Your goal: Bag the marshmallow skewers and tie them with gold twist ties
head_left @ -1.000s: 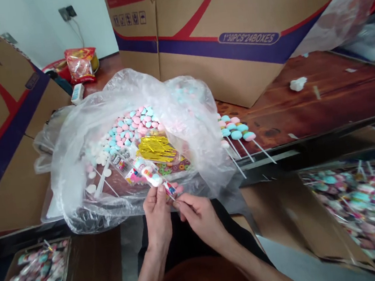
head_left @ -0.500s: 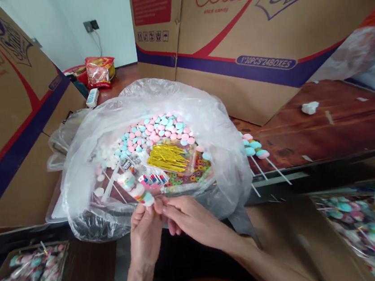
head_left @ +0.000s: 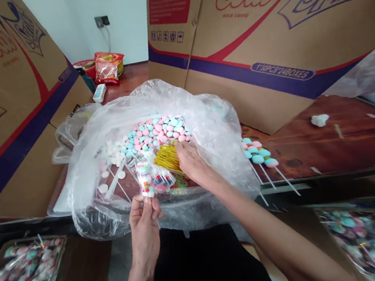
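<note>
My left hand (head_left: 145,213) pinches the lower end of a wrapped marshmallow stick (head_left: 145,179), upright in clear film with white, pink and pale blue pieces. My right hand (head_left: 189,158) reaches onto a heap of gold twist ties (head_left: 166,157), fingers curled together at its right end; its fingertips are partly hidden. Around them, inside a large clear plastic bag (head_left: 85,170) spread open, are pink and blue marshmallows (head_left: 159,130), white ones (head_left: 117,159), small printed packets (head_left: 163,178) and white sticks (head_left: 115,178).
Marshmallow sticks (head_left: 264,156) lie on the table right of the bag. Cardboard boxes (head_left: 229,95) stand behind and at left. Filled boxes of wrapped marshmallow sticks (head_left: 26,271) sit low on both sides. A red snack bag (head_left: 109,67) and white remote (head_left: 100,93) lie at the back.
My right hand has left the marshmallow stick and moved forward to the gold twist ties. My left hand still holds the stick, now more upright. The view has shifted slightly.
</note>
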Tool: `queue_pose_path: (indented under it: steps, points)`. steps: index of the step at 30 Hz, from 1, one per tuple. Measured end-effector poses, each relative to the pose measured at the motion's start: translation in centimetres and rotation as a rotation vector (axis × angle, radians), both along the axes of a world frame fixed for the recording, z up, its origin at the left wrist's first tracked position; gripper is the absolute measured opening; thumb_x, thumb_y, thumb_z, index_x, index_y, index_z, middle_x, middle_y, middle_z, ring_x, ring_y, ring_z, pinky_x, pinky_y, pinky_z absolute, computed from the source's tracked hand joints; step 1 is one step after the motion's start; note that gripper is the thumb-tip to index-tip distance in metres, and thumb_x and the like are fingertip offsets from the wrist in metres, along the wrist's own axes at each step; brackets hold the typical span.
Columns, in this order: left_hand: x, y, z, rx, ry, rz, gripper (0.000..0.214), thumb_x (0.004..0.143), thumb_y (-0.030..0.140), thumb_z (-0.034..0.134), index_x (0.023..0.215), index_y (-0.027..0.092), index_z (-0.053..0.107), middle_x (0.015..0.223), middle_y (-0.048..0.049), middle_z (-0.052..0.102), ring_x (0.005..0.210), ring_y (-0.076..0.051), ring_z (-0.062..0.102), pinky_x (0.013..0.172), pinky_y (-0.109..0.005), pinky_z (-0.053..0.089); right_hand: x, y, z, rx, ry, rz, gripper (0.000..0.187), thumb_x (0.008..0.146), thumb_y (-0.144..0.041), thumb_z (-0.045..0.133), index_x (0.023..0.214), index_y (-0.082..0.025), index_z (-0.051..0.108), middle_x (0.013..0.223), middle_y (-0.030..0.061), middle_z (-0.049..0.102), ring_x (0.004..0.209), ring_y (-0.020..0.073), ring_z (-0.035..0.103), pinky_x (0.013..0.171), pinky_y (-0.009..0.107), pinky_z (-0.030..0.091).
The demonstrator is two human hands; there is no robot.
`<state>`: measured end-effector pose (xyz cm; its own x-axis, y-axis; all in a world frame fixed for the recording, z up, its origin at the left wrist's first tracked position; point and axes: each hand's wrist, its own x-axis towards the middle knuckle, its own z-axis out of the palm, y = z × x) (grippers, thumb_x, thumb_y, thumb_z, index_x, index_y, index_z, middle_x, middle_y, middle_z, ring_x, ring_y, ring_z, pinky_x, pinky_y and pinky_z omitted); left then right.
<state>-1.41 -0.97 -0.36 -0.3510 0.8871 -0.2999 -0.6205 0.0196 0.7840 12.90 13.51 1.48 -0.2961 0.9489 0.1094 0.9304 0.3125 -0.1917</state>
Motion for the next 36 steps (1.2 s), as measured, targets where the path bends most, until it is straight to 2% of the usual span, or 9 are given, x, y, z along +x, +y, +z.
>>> queue_pose_path:
  steps: [4, 8, 12, 15, 19, 22, 27, 31, 36]
  points:
    - [0.0, 0.6, 0.2, 0.003, 0.032, -0.019, 0.035, 0.073, 0.039, 0.086, 0.077, 0.019, 0.057, 0.066, 0.0038, 0.055, 0.052, -0.005, 0.036, 0.052, -0.019, 0.036, 0.6, -0.4, 0.9, -0.083, 0.112, -0.031, 0.033, 0.1, -0.013, 0.04, 0.126, -0.017, 0.06, 0.102, 0.0129, 0.073, 0.088, 0.0259, 0.067, 0.07, 0.03, 0.044]
    - [0.6, 1.1, -0.1, -0.003, 0.045, -0.029, 0.036, 0.072, 0.038, 0.086, 0.072, 0.016, 0.056, 0.067, 0.0024, 0.056, 0.05, -0.003, 0.031, 0.048, -0.017, 0.027, 1.7, -1.1, 1.0, -0.026, 0.274, -0.044, 0.028, 0.095, -0.008, 0.045, 0.106, -0.017, 0.069, 0.1, 0.0121, 0.073, 0.09, 0.0253, 0.066, 0.072, 0.03, 0.045]
    - [1.6, 1.3, -0.4, 0.019, 0.136, 0.014, 0.029, 0.077, 0.037, 0.081, 0.084, 0.017, 0.06, 0.068, 0.0025, 0.058, 0.051, -0.004, 0.032, 0.049, -0.018, 0.027, 2.1, -4.0, 0.8, 0.061, 0.712, 0.117, 0.021, 0.092, -0.014, 0.053, 0.088, -0.019, 0.073, 0.092, 0.0087, 0.074, 0.088, 0.0229, 0.066, 0.08, 0.033, 0.048]
    - [2.3, 1.1, -0.4, 0.039, 0.202, 0.021, 0.024, 0.083, 0.034, 0.075, 0.094, 0.022, 0.057, 0.068, 0.0049, 0.056, 0.053, -0.006, 0.035, 0.05, -0.018, 0.028, 1.2, -7.3, 0.0, -0.187, 1.057, 0.214, 0.013, 0.088, -0.02, 0.062, 0.08, -0.02, 0.073, 0.082, 0.0037, 0.074, 0.078, 0.0191, 0.067, 0.073, 0.03, 0.05]
    - [3.0, 0.5, -0.5, 0.063, 0.265, -0.062, 0.016, 0.089, 0.032, 0.068, 0.088, 0.022, 0.056, 0.068, 0.0062, 0.048, 0.056, -0.008, 0.033, 0.053, -0.019, 0.03, -0.3, -10.1, -1.6, -0.512, 1.334, -0.017, 0.012, 0.079, -0.028, 0.068, 0.072, -0.018, 0.067, 0.064, -0.0012, 0.065, 0.058, 0.0139, 0.057, 0.056, 0.025, 0.044]
    - [3.3, 0.0, -0.7, 0.097, 0.319, -0.131, 0.015, 0.091, 0.033, 0.067, 0.086, 0.021, 0.059, 0.071, 0.0049, 0.047, 0.06, -0.009, 0.033, 0.056, -0.02, 0.032, -0.2, -10.5, -2.1, -0.521, 1.395, -0.094, 0.018, 0.077, -0.032, 0.069, 0.067, -0.019, 0.06, 0.059, -0.004, 0.057, 0.054, 0.0112, 0.049, 0.052, 0.023, 0.039]
    - [3.9, 0.0, -0.7, 0.125, 0.399, -0.152, 0.017, 0.089, 0.036, 0.071, 0.089, 0.02, 0.066, 0.07, 0.0034, 0.05, 0.061, -0.009, 0.036, 0.057, -0.02, 0.035, 0.7, -10.8, -1.7, -0.439, 1.337, -0.062, 0.02, 0.081, -0.032, 0.063, 0.068, -0.02, 0.054, 0.061, -0.0042, 0.052, 0.058, 0.0115, 0.047, 0.054, 0.023, 0.037]
    - [4.0, 0.5, 0.3, 0.048, 0.156, -0.162, 0.026, 0.08, 0.035, 0.081, 0.08, 0.017, 0.063, 0.066, 0.0024, 0.054, 0.055, -0.005, 0.035, 0.052, -0.016, 0.032, 1.1, -11.8, -2.0, -0.5, 1.376, -0.032, 0.02, 0.091, -0.035, 0.057, 0.077, -0.021, 0.052, 0.07, -0.0036, 0.05, 0.06, 0.0113, 0.043, 0.054, 0.024, 0.034]
    - [2.7, 0.7, 1.7, -0.173, -0.375, -0.495, 0.033, 0.069, 0.02, 0.088, 0.075, 0.013, 0.056, 0.059, 0.0071, 0.044, 0.047, -0.001, 0.02, 0.04, -0.01, 0.017, 2.5, -11.9, -1.6, -0.492, 1.434, 0.131, 0.019, 0.094, -0.034, 0.06, 0.081, -0.02, 0.055, 0.083, -0.0005, 0.053, 0.064, 0.0112, 0.045, 0.056, 0.024, 0.037]
